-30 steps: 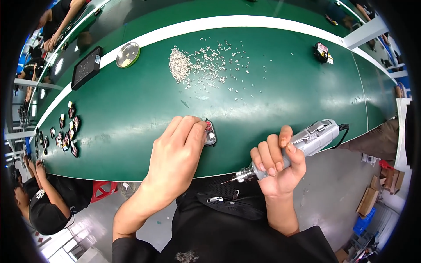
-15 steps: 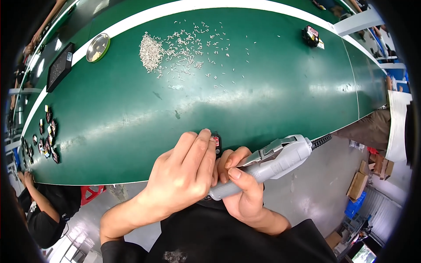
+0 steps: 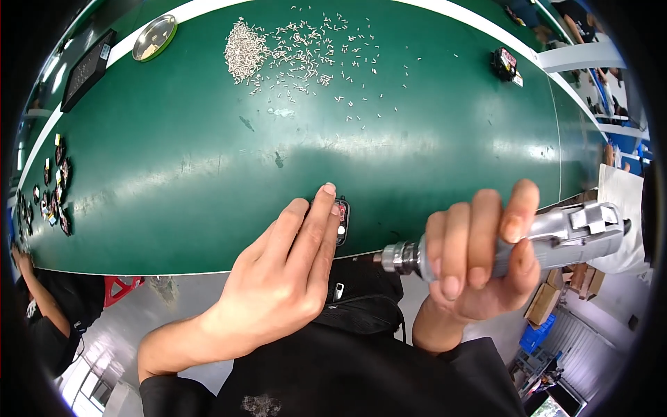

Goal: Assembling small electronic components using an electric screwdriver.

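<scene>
At the table's near edge my left hand [image 3: 283, 272] steadies a small black device [image 3: 342, 222] with red and white parts on its face. The fingers lie long and close together over its left side; my left thumb is hidden. To the right, my right hand [image 3: 483, 254] is wrapped round a grey electric screwdriver [image 3: 578, 240], held in the air beyond the table's front edge. Its metal chuck [image 3: 401, 258] points left, toward the device but apart from it.
A heap of small metal pins [image 3: 244, 54] spreads rightward across the far green table [image 3: 417, 153]. A round dish [image 3: 163, 43] and a black tray [image 3: 89, 69] stand far left. Several black devices [image 3: 55, 198] lie at left, one more black device [image 3: 504, 64] far right. A co-worker's arm [image 3: 45, 292] shows at left.
My right hand has drawn the screwdriver away to the right, off the device, uncovering its chuck. The left hand stays at the device. The whole view has shifted slightly.
</scene>
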`<state>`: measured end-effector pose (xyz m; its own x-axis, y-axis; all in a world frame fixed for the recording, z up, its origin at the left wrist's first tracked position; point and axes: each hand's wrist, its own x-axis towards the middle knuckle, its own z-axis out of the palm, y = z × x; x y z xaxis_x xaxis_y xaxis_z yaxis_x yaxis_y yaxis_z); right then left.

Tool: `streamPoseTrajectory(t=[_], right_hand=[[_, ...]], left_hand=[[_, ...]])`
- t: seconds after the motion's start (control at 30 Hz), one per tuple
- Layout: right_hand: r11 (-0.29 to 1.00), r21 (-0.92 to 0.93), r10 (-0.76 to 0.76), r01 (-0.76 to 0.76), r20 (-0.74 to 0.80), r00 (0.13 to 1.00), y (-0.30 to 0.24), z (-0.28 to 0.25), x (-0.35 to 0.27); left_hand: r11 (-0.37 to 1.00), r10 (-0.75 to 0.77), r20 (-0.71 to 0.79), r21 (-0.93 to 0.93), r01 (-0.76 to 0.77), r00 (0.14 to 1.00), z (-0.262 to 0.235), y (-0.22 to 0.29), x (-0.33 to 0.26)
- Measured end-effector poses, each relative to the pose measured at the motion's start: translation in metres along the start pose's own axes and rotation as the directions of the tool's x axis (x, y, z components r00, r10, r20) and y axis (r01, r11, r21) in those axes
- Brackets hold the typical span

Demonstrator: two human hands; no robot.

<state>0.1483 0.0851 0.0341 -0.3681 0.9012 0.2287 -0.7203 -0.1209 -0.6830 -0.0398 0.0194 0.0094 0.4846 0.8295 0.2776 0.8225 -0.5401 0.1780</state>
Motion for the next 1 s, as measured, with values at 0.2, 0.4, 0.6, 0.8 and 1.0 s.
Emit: streamPoseTrajectory(t=[0.2, 0.4, 0.6, 0.8, 1.0], right_hand=[[0.985, -0.169, -0.014, 0.028, 0.082, 0.997, 0.005, -0.004, 0.031], [0.983, -0.181, 0.016, 0.002, 0.099, 0.995, 0.013, -0.01, 0.036], [0.983, -0.182, 0.046, -0.029, 0.09, 0.995, 0.02, -0.013, 0.036], [0.985, -0.161, 0.082, -0.063, 0.115, 0.99, 0.021, -0.015, 0.039], [0.934, -0.353, 0.138, -0.052, 0.225, 0.964, 0.021, 0.0, 0.046]], left_hand=[[0.998, 0.023, -0.062, 0.056, -0.019, 0.998, 0.009, -0.001, -0.006], [1.0, 0.014, -0.11, 0.007, -0.013, 0.994, 0.011, -0.003, -0.004], [0.996, -0.028, -0.098, -0.086, 0.02, 0.995, 0.013, -0.002, -0.008], [0.997, -0.016, -0.146, -0.071, 0.005, 0.989, 0.017, -0.004, -0.007], [0.997, -0.008, -0.175, -0.073, -0.005, 0.985, 0.015, -0.004, -0.007]])
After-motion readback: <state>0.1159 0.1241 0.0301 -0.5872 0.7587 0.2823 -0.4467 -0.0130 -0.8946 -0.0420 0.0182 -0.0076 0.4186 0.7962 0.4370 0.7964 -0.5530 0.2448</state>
